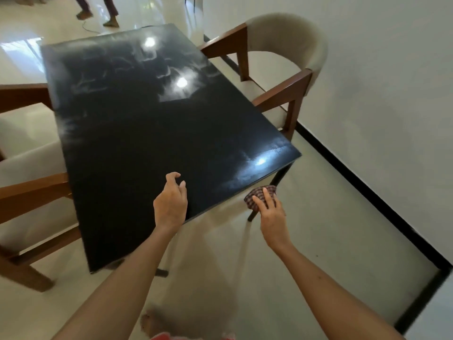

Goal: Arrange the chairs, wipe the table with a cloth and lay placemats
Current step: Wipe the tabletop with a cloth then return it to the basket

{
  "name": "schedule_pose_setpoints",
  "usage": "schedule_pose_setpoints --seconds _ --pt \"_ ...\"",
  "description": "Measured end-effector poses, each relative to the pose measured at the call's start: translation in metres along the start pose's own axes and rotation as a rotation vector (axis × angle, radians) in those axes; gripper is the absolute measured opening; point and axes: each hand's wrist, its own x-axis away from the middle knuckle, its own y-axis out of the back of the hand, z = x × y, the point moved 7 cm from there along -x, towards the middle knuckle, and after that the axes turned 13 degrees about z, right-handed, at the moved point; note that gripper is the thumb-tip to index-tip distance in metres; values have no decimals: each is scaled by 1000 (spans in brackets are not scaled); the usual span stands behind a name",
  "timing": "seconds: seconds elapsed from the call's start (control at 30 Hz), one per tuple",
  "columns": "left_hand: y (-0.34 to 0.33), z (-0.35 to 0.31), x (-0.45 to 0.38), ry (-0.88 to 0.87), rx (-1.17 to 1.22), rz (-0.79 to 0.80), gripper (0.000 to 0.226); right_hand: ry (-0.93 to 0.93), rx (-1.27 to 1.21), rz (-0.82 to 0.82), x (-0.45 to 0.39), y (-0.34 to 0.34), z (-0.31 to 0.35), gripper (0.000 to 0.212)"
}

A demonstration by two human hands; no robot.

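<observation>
A pale glossy tiled floor [282, 253] filled the lower frame, catching soft reflections at the upper left. A plain white wall [380, 69] took up the right side, with a black skirting strip [367, 192] running diagonally along its base. At the top left, another person's legs [98, 8] stood on the floor beside a thin cable [89, 29].

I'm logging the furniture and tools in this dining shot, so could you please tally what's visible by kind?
Tables: 1, the black table
Chairs: 2, the chair by the wall and the chair on the left
Cloths: 1, the checked cloth bunched in the right hand; the left hand is empty
Placemats: 0
Total: 4
</observation>
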Motion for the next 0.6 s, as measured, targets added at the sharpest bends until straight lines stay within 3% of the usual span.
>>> schedule_pose_setpoints --seconds 0.07,0.13,0.3,0.37,0.47,0.6 --pt "-17 -34 -8 -59 24 19 27 -97 -216 -10 -8 12 -42 53" --pt "-35 -69 -19 -126 51 56 29 -208 -633 20 -19 38 -65 46" --pt "-84 -150 -59 -256 145 227 33 -673 -1385 -53 -44 73 -123 13" --pt "-103 -185 -82 -323 217 301 36 -806 -1632 61 -60 70 -143 33" --pt "-131 -240 -122 -393 279 401 41 -786 -1892 213 -97 86 -172 66" --pt "-162 -309 -176 -417 299 481 44 -822 -1879 217 -145 122 -215 51"
